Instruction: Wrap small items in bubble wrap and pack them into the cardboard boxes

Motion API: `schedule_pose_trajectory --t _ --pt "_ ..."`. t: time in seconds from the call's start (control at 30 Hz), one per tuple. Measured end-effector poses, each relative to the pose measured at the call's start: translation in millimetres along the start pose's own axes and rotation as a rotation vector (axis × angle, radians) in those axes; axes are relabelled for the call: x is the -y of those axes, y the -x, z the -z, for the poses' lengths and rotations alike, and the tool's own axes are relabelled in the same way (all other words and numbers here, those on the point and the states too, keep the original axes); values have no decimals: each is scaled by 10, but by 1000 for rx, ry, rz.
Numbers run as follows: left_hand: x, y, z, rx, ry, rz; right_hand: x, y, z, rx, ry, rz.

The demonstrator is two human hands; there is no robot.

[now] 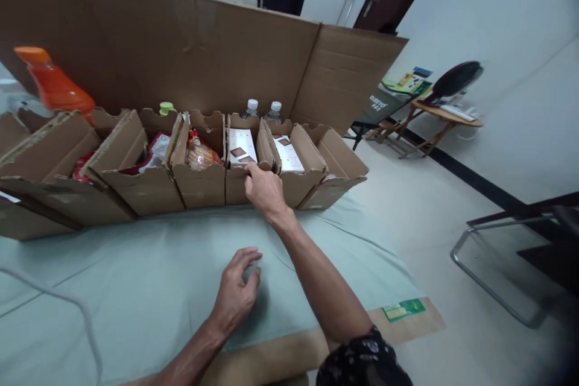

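My right hand is at the front rim of a narrow cardboard box in the middle of the row, its fingers closed over that edge. Inside this box stands a white box with brown squares printed on it. A similar white printed box sits in the cardboard box to the right. To the left, another compartment holds a clear bag of long, pale brown food with red wrapping. Low over the green cloth, my left hand is open with bent fingers, holding nothing.
A tall cardboard panel rises behind the row. An orange bottle leans at the left, and two clear bottles with white caps stand at the back. A grey cable crosses the pale green tablecloth. A metal-framed chair is at right.
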State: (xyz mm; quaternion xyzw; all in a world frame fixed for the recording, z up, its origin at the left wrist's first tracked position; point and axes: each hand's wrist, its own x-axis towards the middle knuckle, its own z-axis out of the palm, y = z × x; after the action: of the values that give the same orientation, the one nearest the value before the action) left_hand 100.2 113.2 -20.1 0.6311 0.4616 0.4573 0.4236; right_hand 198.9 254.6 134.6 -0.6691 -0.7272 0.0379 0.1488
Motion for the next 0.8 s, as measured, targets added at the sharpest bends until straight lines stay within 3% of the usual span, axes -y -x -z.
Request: schedule_pose_trajectory --t 0.07,0.13,0.2,0.3,0.37,0.43,0.5,0.63,0.73,0.8 --pt "-78 82 126 -93 -33 -19 41 112 2 -11 21 -3" --pt "-148 212 295 -201 -78 -37 15 449 13 -42 -10 29" --pt "-203 352 485 -305 -114 -39 -100 961 54 -83 -73 89" --pt "-269 491 739 -411 -151 -31 -481 1865 179 -169 -201 228" --pt "-309 514 838 -420 -161 -20 -823 2431 275 -247 -269 285" --pt "-347 509 857 -372 -138 9 -1131 2903 334 -400 -275 165" --pt "-374 522 795 -274 -81 42 -1313 3251 323 -442 -318 -8" --pt "-355 687 563 -82 25 77 -1267 3510 61 -319 -352 -176" --pt "-271 806 508 -141 35 114 -1076 3296 -199 -313 -386 -235" --pt "-215 774 600 -227 12 118 -944 2981 -320 -338 -449 -242"
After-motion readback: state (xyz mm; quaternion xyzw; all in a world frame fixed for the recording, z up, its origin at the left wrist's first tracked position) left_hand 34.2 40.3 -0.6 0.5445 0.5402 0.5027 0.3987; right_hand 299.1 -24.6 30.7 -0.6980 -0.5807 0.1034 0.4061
